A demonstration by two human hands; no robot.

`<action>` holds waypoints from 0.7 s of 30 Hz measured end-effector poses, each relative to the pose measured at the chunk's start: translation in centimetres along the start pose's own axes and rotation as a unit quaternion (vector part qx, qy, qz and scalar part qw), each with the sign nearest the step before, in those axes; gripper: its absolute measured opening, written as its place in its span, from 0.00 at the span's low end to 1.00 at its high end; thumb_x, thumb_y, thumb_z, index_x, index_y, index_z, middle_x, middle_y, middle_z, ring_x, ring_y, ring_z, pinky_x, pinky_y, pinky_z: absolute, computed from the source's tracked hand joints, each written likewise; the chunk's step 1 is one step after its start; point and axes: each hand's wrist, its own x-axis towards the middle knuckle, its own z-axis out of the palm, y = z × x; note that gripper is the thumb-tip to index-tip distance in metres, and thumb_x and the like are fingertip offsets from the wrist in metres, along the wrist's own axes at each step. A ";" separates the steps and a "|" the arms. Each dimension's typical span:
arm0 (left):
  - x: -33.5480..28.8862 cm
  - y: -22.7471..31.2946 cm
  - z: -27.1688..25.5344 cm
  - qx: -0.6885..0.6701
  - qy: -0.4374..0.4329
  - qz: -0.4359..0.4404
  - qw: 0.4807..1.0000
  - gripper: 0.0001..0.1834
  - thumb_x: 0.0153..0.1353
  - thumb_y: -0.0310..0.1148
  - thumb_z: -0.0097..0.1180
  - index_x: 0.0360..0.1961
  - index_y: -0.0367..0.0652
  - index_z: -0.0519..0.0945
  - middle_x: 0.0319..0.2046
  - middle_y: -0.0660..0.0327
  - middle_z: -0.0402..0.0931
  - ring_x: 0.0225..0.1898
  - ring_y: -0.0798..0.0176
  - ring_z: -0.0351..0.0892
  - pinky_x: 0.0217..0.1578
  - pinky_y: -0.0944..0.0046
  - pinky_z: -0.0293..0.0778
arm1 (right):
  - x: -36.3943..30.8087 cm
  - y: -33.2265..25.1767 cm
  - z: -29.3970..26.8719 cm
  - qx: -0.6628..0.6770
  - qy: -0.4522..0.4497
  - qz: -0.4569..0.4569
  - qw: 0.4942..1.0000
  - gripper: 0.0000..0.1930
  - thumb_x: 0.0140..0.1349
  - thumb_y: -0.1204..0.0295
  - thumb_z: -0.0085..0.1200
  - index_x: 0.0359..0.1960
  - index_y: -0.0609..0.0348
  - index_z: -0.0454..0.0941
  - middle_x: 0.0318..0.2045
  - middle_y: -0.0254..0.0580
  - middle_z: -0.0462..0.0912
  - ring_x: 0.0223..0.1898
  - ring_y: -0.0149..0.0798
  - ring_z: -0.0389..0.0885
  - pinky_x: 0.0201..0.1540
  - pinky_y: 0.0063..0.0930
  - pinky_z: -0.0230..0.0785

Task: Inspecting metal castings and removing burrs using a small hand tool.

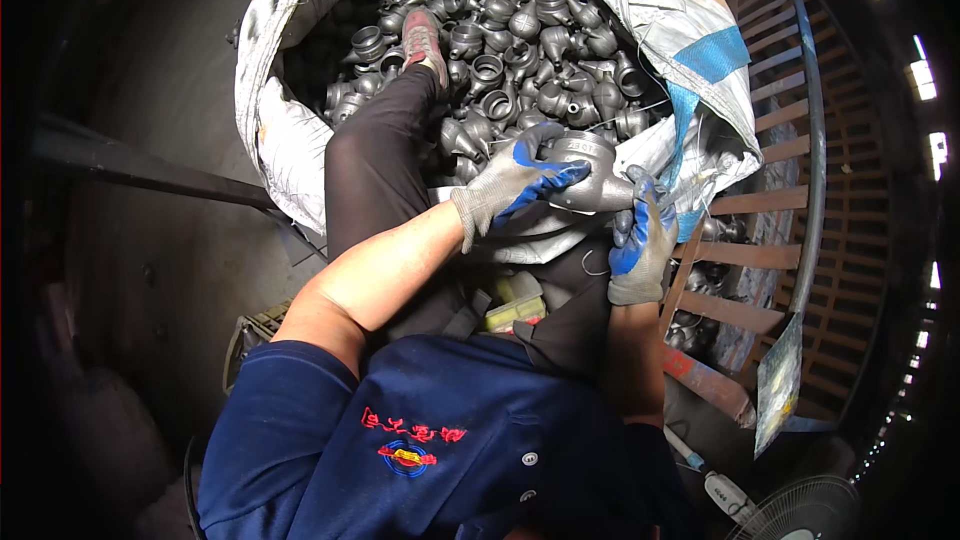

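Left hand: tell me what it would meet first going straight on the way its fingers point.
The grey metal fitting, which the left hand is touching. Past it in the picture is the right hand, at the fitting's narrower end, though exact depth is unclear.

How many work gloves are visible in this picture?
2. The left glove is on the left hand, the right glove on the right hand; both hands hold the grey metal fitting. Other gloves may be hidden.
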 end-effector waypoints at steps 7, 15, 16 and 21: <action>-0.4 1.1 -1.2 -0.167 0.024 0.031 0.985 0.20 0.58 0.25 0.57 0.52 0.36 0.71 0.38 0.61 0.78 0.35 0.71 0.78 0.36 0.73 0.75 | -0.4 -0.2 0.0 0.113 -0.018 0.038 0.993 0.14 0.62 0.70 0.52 0.43 0.68 0.76 0.19 0.28 0.67 0.12 0.21 0.60 0.11 0.15 0.49; -0.3 1.4 -1.7 -0.260 0.045 0.038 0.964 0.14 0.62 0.31 0.52 0.48 0.39 0.74 0.39 0.61 0.79 0.38 0.70 0.77 0.37 0.70 0.75 | 0.2 0.6 -0.6 0.085 -0.025 0.052 0.995 0.15 0.62 0.70 0.51 0.47 0.69 0.72 0.20 0.28 0.65 0.12 0.22 0.59 0.12 0.16 0.49; -0.3 1.4 -1.7 -0.249 0.047 0.027 0.967 0.12 0.61 0.31 0.54 0.46 0.40 0.77 0.36 0.63 0.79 0.35 0.72 0.77 0.34 0.72 0.75 | 0.2 0.9 -0.4 0.065 0.016 0.058 0.996 0.15 0.62 0.70 0.51 0.48 0.67 0.72 0.20 0.28 0.66 0.12 0.22 0.59 0.11 0.16 0.49; 0.5 0.4 -2.1 -0.190 0.099 -0.003 0.977 0.10 0.62 0.32 0.54 0.42 0.40 0.78 0.33 0.65 0.79 0.29 0.75 0.75 0.26 0.75 0.72 | -1.2 1.5 -0.4 0.057 0.050 0.063 0.995 0.14 0.63 0.70 0.51 0.48 0.63 0.72 0.22 0.31 0.70 0.13 0.23 0.64 0.12 0.17 0.50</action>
